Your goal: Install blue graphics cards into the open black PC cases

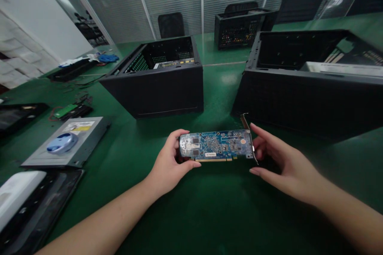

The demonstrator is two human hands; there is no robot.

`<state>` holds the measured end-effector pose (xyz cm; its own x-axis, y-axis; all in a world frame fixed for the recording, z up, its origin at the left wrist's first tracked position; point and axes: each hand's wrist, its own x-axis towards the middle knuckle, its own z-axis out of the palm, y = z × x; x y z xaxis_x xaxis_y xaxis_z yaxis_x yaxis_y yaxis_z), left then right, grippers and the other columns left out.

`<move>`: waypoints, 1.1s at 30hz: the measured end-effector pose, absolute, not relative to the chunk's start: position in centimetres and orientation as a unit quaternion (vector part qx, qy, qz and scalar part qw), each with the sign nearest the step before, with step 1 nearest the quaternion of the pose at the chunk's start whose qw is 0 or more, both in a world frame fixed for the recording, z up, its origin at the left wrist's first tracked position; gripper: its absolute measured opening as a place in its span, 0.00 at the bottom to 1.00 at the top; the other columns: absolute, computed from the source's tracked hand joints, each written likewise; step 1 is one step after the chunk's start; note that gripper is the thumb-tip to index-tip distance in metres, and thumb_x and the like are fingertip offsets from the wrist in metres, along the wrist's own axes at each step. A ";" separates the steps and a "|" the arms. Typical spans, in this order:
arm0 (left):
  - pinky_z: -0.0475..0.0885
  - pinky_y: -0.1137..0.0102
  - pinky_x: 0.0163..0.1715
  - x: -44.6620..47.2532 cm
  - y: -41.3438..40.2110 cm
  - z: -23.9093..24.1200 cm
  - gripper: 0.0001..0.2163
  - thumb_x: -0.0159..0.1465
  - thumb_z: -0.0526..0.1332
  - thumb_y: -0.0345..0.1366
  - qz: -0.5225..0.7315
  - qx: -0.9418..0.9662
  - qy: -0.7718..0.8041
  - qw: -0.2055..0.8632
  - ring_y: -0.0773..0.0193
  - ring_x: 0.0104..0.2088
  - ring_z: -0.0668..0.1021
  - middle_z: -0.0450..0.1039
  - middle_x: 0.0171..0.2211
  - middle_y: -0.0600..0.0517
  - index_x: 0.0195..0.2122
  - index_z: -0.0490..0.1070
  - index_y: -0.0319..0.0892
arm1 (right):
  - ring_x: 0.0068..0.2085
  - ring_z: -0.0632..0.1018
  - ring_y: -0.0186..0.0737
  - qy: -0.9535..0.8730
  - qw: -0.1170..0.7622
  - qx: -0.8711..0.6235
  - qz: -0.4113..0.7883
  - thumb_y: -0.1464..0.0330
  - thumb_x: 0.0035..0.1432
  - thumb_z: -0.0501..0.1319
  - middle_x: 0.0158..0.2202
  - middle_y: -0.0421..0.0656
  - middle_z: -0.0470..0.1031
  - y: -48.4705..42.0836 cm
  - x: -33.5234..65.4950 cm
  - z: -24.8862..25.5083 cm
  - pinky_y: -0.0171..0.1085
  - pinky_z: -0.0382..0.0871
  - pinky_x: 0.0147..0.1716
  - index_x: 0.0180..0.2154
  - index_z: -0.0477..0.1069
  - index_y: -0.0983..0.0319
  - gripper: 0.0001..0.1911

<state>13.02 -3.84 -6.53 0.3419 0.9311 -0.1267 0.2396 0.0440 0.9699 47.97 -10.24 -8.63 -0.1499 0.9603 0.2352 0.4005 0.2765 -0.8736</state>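
Circuit card is resting between both hands. The left hand is gripping its left end. The right hand is curving around the metal bracket, thumb and forefinger wide apart; whether it is touching, I cannot tell. Beyond the left hand, a black case is standing.

A green tabletop is occupied by two open-topped black computer cases, a left case and a right case, set apart, with a smaller dark case placed farther back between them. At left, a silver disc drive, a dark panel and a green circuit board are laid out.
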 end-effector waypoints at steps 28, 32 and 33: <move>0.83 0.51 0.61 13.0 -3.8 -7.7 0.43 0.58 0.85 0.36 0.351 0.590 0.398 0.608 0.47 0.60 0.83 0.77 0.62 0.44 0.69 0.62 0.49 | 0.52 0.89 0.55 -0.642 0.379 -0.537 0.396 0.45 0.59 0.82 0.59 0.47 0.85 -10.0 49.6 -10.1 0.46 0.93 0.47 0.73 0.78 0.44 0.44; 0.83 0.55 0.59 13.2 -3.6 -7.5 0.42 0.57 0.84 0.33 0.358 0.579 0.390 0.620 0.49 0.59 0.83 0.78 0.60 0.45 0.67 0.62 0.48 | 0.51 0.89 0.55 -0.635 0.379 -0.534 0.410 0.45 0.62 0.80 0.60 0.48 0.85 -10.1 49.5 -9.8 0.47 0.93 0.47 0.71 0.81 0.46 0.40; 0.83 0.56 0.57 13.2 -3.5 -7.6 0.41 0.57 0.84 0.33 0.361 0.579 0.388 0.619 0.49 0.59 0.83 0.78 0.60 0.46 0.66 0.62 0.48 | 0.51 0.89 0.55 -0.632 0.381 -0.532 0.416 0.45 0.62 0.80 0.59 0.48 0.85 -10.1 49.5 -9.8 0.47 0.93 0.47 0.70 0.81 0.47 0.39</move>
